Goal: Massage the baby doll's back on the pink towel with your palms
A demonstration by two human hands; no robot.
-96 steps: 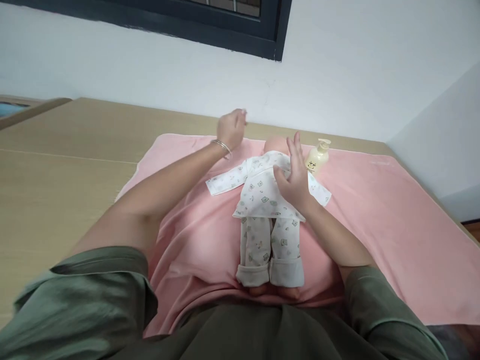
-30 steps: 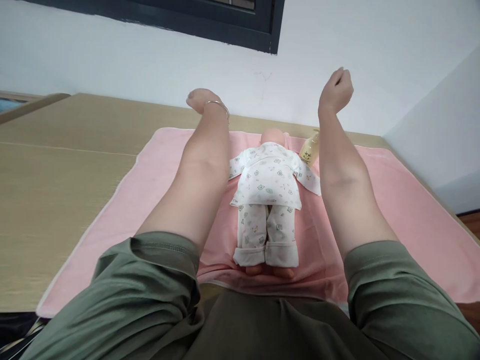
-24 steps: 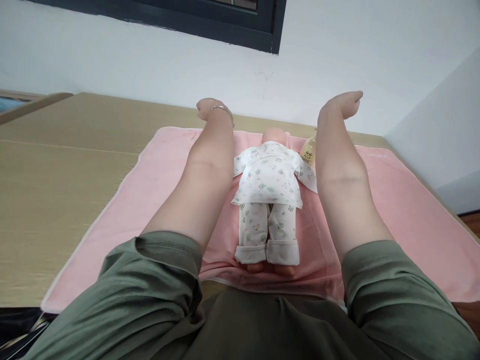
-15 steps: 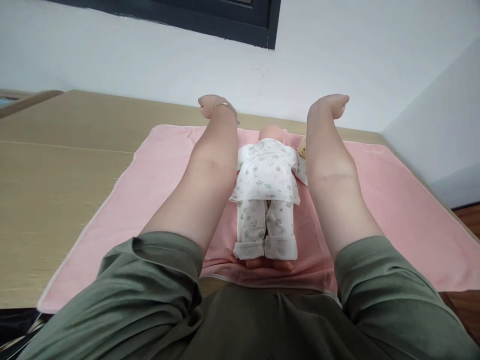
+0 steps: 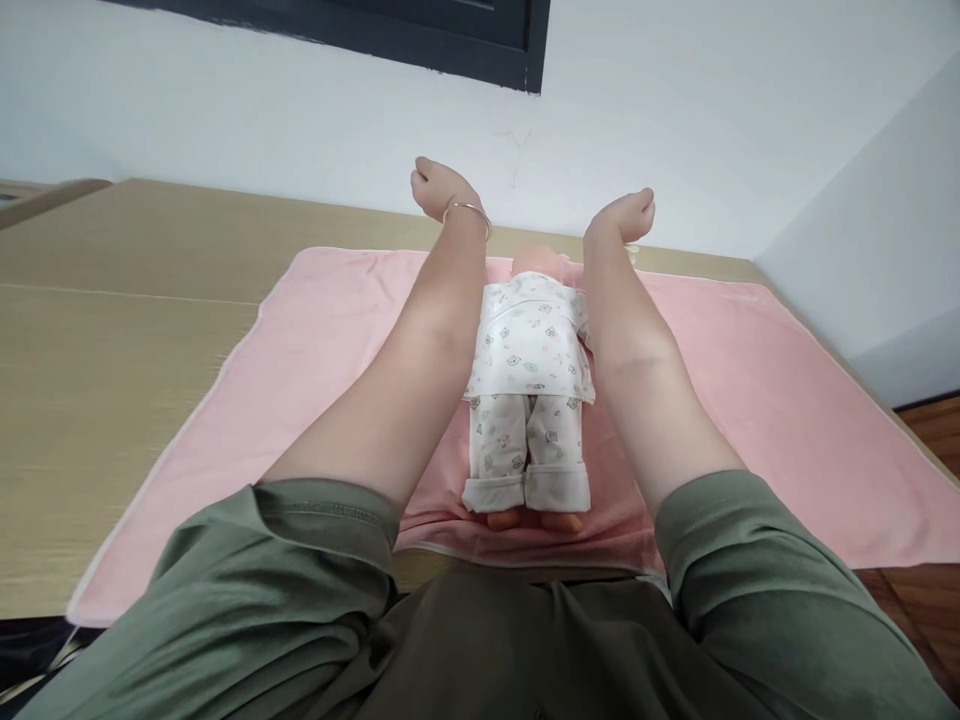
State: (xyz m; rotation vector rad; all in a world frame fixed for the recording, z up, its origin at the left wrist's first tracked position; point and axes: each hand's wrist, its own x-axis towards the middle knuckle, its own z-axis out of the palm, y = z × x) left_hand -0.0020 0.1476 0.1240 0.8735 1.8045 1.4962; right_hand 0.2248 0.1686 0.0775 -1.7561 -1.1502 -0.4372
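A baby doll (image 5: 530, 335) lies face-unseen on a pink blanket (image 5: 360, 370), its head away from me and its feet toward me. White printed top and trousers with turned-up cuffs dress it. Beyond its head on the left, my left hand (image 5: 442, 188) is raised in a fist with a silver bangle at the wrist; nothing shows in it. My right hand (image 5: 628, 215) is likewise curled closed on the other side, with nothing visible inside. A small cream-coloured bit (image 5: 634, 252) peeks out just below it. My forearms flank the doll and partly cover its sleeves.
Beneath the blanket is a wooden table (image 5: 135, 370). A white wall (image 5: 337, 130) with a dark frame (image 5: 480, 50) rises behind it, and another wall meets it at the right. Brown wood (image 5: 911, 600) shows beyond the table at lower right.
Both hands have drawn inward toward each other and curled more plainly into fists. The left has risen slightly. A yellowish tag by the doll's right-side sleeve is now out of sight there.
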